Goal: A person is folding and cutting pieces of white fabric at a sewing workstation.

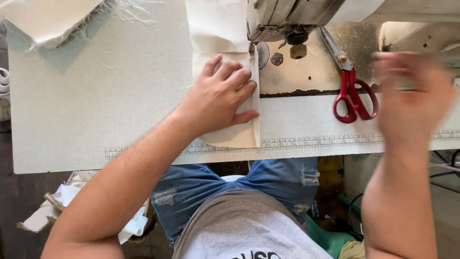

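My left hand (223,93) lies flat, fingers spread, on a cream fabric piece (239,136) on the sewing table, pressing it down beside the needle area (251,48) of a sewing machine (287,17). The fabric runs under the presser foot and on past it (215,24). My right hand (412,103) is blurred in the air at the right, above the table's edge, holding nothing that I can make out. Red-handled scissors (352,93) lie between the two hands, next to the machine's metal bed (306,72).
The table top (96,105) is pale grey with a printed ruler strip (311,141) along its near edge. Frayed cream cloth (52,19) lies at the far left corner. Fabric scraps (62,201) sit in a box on the floor at left; a green bin (330,237) is below right.
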